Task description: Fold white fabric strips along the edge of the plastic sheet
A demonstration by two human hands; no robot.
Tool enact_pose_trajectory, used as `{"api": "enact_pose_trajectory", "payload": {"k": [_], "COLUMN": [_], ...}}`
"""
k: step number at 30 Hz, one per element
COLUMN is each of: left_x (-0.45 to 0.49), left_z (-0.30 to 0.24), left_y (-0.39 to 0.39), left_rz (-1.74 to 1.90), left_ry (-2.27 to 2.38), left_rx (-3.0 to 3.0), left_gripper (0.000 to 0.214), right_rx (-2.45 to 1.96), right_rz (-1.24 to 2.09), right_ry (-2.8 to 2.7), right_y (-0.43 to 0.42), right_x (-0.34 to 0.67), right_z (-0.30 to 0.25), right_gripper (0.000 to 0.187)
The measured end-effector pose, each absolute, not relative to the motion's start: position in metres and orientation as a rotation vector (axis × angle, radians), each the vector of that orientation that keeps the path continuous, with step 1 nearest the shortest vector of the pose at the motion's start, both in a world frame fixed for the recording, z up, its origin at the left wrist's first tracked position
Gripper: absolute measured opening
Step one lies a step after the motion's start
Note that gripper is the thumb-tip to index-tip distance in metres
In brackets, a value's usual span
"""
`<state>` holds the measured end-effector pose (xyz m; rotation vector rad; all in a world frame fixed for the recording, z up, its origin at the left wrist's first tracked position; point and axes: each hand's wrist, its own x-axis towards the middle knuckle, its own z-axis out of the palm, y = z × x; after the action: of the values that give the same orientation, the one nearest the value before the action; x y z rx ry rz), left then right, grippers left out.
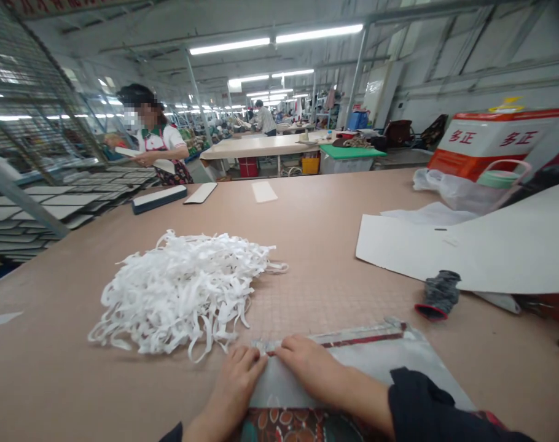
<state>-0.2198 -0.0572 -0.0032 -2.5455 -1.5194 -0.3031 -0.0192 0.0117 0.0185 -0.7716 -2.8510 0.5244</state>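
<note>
A flat clear plastic bag (376, 359) with a red-lined top strip lies on the brown table (316, 245) at the near edge. My left hand (236, 380) rests on its left end with fingers curled down onto the plastic. My right hand (309, 365) presses on the bag's top edge just beside it, fingers bent and pinching the strip. A loose heap of white elastic strips (182, 288) lies right behind my left hand, its nearest strands almost touching my fingers.
Large white card sheets (491, 245) lie at the right, with a rolled dark glove (438, 294) in front of them. A dark flat box (158, 199) and white pieces sit at the far edge. A person (157, 144) stands at the far left by racks.
</note>
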Motion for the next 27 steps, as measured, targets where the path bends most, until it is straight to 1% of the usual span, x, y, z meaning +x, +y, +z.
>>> {"api": "enact_pose_trajectory", "payload": {"k": [3,6,7,9,12,14,16,20,23,25,27], "left_x": [-0.217,-0.214,-0.214,-0.214,-0.215,-0.215,-0.214,-0.209,-0.206,-0.206,-0.206], "left_z": [-0.008,-0.007,-0.006,-0.003,-0.004,-0.007,-0.009,-0.004,0.002,0.004,0.005], "left_y": [-0.060,-0.061,-0.060,-0.061,-0.063,-0.065,-0.068,-0.068,-0.066,-0.064,-0.063], "left_rz": [-0.328,-0.376,-0.399,-0.461,-0.601,-0.718,-0.847,-1.045,-1.104,-1.091,-1.033], "left_ry": [-1.541,-1.611,-1.653,-1.764,-1.951,-2.038,-2.106,-2.271,-2.307,-2.256,-2.165], "left_rx": [-2.524,-2.520,-2.531,-2.554,-2.525,-2.475,-2.405,-2.240,-2.220,-2.227,-2.246], "left_gripper": [0.027,0.025,0.023,0.020,0.016,0.016,0.017,0.023,0.012,0.005,0.010], "right_rx": [-0.719,-0.620,-0.588,-0.628,-0.963,-1.163,-1.217,-1.042,-0.902,-0.847,-0.820], "right_rz": [0.405,0.322,0.357,0.530,0.765,0.791,0.811,0.897,0.915,0.820,0.696], "right_ry": [-2.857,-2.909,-2.926,-2.933,-2.859,-2.811,-2.797,-2.757,-2.711,-2.694,-2.677], "right_y": [0.006,0.009,0.011,0.018,0.026,0.029,0.029,0.030,0.031,0.029,0.025], "right_x": [-0.041,-0.041,-0.039,-0.037,-0.042,-0.049,-0.054,-0.050,-0.041,-0.037,-0.037], "right_z": [0.004,-0.001,0.001,0.008,0.020,0.025,0.027,0.028,0.026,0.023,0.019], "right_gripper": [0.014,0.016,0.017,0.018,0.018,0.019,0.018,0.016,0.016,0.015,0.014]}}
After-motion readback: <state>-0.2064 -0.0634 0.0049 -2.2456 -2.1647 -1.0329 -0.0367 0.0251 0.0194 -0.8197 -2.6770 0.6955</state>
